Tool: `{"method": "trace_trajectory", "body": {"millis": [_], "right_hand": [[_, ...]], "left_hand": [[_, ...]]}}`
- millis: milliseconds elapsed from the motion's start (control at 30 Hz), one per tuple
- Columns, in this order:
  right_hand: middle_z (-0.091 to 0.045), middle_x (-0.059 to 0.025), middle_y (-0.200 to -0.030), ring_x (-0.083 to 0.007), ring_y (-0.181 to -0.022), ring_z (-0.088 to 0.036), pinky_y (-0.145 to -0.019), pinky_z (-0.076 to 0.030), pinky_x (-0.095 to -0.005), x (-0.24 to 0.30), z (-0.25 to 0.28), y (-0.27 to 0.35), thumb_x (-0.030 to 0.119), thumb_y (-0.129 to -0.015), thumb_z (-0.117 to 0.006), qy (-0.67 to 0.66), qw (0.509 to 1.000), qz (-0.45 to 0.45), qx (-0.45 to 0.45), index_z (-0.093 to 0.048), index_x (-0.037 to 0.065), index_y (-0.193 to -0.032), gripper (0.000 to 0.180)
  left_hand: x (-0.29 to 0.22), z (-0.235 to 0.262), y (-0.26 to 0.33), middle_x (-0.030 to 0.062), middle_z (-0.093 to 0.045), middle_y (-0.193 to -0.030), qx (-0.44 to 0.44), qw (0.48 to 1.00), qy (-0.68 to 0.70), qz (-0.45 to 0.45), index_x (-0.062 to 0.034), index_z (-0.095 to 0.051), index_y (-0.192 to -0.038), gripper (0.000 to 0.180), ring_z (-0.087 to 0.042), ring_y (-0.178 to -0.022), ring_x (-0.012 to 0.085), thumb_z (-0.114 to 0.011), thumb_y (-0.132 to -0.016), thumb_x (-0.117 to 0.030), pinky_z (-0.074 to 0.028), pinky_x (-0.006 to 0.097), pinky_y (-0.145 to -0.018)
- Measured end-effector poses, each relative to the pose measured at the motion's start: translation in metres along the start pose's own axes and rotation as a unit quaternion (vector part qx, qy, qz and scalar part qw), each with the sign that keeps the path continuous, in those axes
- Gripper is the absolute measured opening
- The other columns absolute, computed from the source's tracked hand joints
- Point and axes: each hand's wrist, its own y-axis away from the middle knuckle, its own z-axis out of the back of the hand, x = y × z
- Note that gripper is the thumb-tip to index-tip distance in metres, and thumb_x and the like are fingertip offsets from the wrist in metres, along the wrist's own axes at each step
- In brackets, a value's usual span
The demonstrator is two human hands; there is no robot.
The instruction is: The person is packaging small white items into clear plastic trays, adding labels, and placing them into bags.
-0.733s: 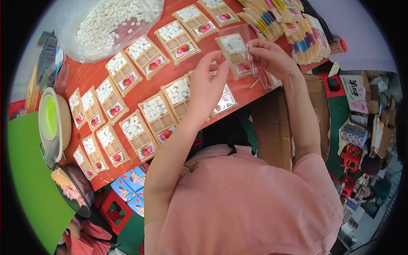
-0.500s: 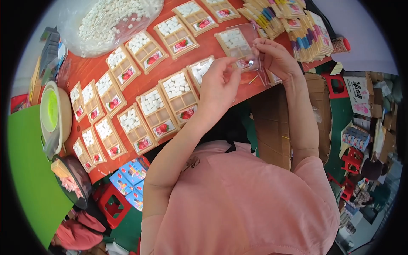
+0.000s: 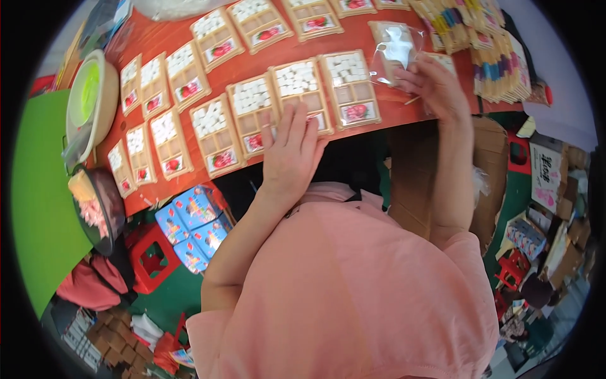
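Observation:
My left hand (image 3: 291, 155) lies with its fingers stretched over the front end of a small compartment tray (image 3: 298, 79), covering part of its strawberry picture card. White cubes fill that tray's far section. To the right, my right hand (image 3: 442, 88) has its fingers curled at the near edge of a shiny clear plastic bag (image 3: 382, 66). Beneath or inside the plastic is another tray (image 3: 379, 28); glare hides much of it, and I cannot tell which. A similar filled tray (image 3: 350, 88) stands between my hands.
Rows of like trays (image 3: 252, 95) cover the red table (image 3: 170, 31). Bundles of wooden sticks with coloured bands (image 3: 499, 69) are piled at the right. A basin (image 3: 104, 95) and a dark bowl (image 3: 113, 215) are at the left. Blue boxes (image 3: 196, 221) lie below the table edge.
My left hand has let go of the clear plastic and moved left onto a tray. My right hand stays at the plastic. The whole view has shifted, so the table sits higher.

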Motion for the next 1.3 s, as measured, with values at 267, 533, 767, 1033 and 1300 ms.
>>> {"method": "trace_trajectory", "body": {"millis": [267, 533, 767, 1033, 1300], "right_hand": [[-0.065, -0.0085, -0.093, -0.0273, -0.099, -0.070, -0.068, -0.061, -0.0330, 0.001, -0.025, 0.004, 0.015, -0.097, -0.057, 0.023, 0.997, 0.013, -0.071, -0.058, 0.002, -0.104, 0.014], [-0.062, -0.0033, -0.084, -0.0226, -0.080, -0.073, -0.058, -0.057, -0.0256, -0.014, -0.098, 0.035, 0.018, -0.097, -0.058, 0.031, 0.995, -0.040, 0.088, -0.056, 0.004, -0.112, 0.020], [-0.061, -0.0044, -0.084, -0.0225, -0.079, -0.073, -0.056, -0.058, -0.0262, -0.054, -0.149, 0.026, 0.020, -0.097, -0.059, 0.096, 0.989, -0.092, 0.061, -0.057, 0.001, -0.109, 0.023], [-0.060, -0.0079, -0.085, -0.0174, -0.070, -0.070, -0.053, -0.056, -0.0246, -0.056, -0.162, 0.036, 0.017, -0.097, -0.057, 0.279, 0.960, -0.036, -0.002, -0.051, -0.003, -0.118, 0.030], [-0.062, -0.0095, -0.086, -0.0124, -0.064, -0.066, -0.053, -0.054, -0.0246, -0.044, -0.167, 0.050, 0.020, -0.098, -0.055, 0.388, 0.919, 0.042, -0.045, -0.052, -0.003, -0.123, 0.034]], "left_hand": [[0.001, 0.000, 0.011, 0.0186, -0.053, -0.135, -0.004, 1.000, -0.004, 0.006, -0.0006, -0.059, -0.117, 0.043, -0.049, -0.129, 0.0351, -0.075, -0.082, -0.019, -0.025, 0.062, -0.111], [0.001, 0.001, 0.018, 0.0201, -0.051, -0.134, -0.073, 0.995, 0.054, 0.038, -0.0006, -0.060, -0.111, 0.037, -0.046, -0.131, 0.0359, -0.074, -0.083, -0.019, -0.023, 0.063, -0.111], [0.012, -0.003, 0.034, 0.0179, -0.054, -0.127, -0.224, 0.952, 0.174, 0.114, -0.0028, -0.060, -0.110, 0.039, -0.054, -0.114, 0.0328, -0.079, -0.078, -0.014, -0.027, 0.057, -0.110], [0.006, 0.002, 0.024, 0.0154, -0.059, -0.121, -0.098, 0.995, -0.019, 0.022, -0.0049, -0.064, -0.111, 0.035, -0.056, -0.116, 0.0336, -0.074, -0.080, -0.018, -0.037, 0.056, -0.099], [0.007, -0.007, 0.023, 0.0183, -0.059, -0.120, -0.090, 0.996, 0.008, -0.003, -0.0019, -0.064, -0.110, 0.030, -0.055, -0.118, 0.0360, -0.069, -0.083, -0.014, -0.035, 0.059, -0.102]]}}
